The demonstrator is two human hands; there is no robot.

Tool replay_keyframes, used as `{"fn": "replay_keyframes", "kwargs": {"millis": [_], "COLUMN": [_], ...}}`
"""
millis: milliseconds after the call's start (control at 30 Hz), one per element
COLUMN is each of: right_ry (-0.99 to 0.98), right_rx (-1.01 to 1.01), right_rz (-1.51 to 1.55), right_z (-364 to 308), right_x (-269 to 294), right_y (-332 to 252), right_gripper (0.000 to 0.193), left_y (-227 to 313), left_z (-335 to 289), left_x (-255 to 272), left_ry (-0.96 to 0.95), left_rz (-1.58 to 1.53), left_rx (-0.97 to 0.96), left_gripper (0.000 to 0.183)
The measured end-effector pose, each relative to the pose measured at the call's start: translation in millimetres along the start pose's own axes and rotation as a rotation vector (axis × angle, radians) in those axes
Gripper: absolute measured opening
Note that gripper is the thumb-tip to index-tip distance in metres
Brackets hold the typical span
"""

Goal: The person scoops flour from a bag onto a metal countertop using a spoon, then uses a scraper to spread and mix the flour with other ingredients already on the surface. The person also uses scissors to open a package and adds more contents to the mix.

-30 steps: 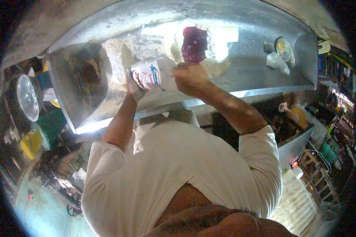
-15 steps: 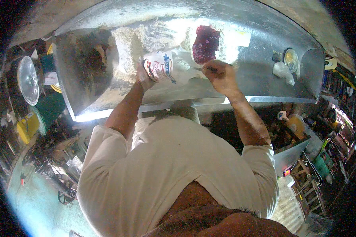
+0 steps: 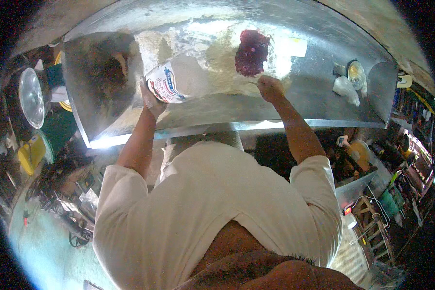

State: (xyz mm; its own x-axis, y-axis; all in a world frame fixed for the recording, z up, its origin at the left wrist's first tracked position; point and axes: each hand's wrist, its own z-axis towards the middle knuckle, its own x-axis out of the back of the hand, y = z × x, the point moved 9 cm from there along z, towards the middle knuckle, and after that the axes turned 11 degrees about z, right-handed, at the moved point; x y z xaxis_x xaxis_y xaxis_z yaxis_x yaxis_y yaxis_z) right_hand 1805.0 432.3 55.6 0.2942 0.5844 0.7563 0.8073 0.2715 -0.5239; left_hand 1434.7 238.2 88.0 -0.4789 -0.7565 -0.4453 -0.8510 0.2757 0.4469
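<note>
My left hand [image 3: 152, 102] is closed around a printed plastic bag [image 3: 165, 84], white with blue and red print and a clear, wide upper end. The bag leans to the right over the metal worktop [image 3: 217, 104]. My right hand [image 3: 270, 89] is closed on a thin utensil [image 3: 253, 82]; only its slim tip shows, so its kind is unclear. Just beyond that hand lies a dark red, glossy, roughly rectangular mass [image 3: 252, 53] on the worktop. White powder [image 3: 152, 42] covers the metal beyond the bag.
At the right end of the worktop stand a round container [image 3: 355, 73] and a crumpled clear bag [image 3: 346, 91]. A pale card [image 3: 297, 47] lies right of the red mass. A raised metal wall [image 3: 379, 87] closes the right end. A clear lid [image 3: 33, 98] is left, outside the worktop.
My left hand has moved left with the bag, tilting it. My right hand has drawn slightly right, and the utensil is now apart from the bag.
</note>
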Motion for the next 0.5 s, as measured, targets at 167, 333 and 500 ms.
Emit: {"fn": "replay_keyframes", "kwargs": {"millis": [167, 333, 500], "right_ry": [-0.084, 0.023, 0.268], "right_rx": [-0.155, -0.278, -0.141], "right_rz": [-0.051, -0.025, 0.102], "right_z": [37, 80, 100], "right_x": [-6, 8, 36], "right_y": [-21, -12, -25], "right_gripper": [0.019, 0.022, 0.023], "left_y": [-4, 4, -2], "left_z": [9, -11, -11], "left_x": [35, -1, 7], "left_ry": [-0.05, -0.13, -0.061], "left_rz": [-0.032, -0.026, -0.023], "left_rx": [-0.065, -0.064, -0.076], "left_gripper": [0.075, 0.081, 0.082]}}
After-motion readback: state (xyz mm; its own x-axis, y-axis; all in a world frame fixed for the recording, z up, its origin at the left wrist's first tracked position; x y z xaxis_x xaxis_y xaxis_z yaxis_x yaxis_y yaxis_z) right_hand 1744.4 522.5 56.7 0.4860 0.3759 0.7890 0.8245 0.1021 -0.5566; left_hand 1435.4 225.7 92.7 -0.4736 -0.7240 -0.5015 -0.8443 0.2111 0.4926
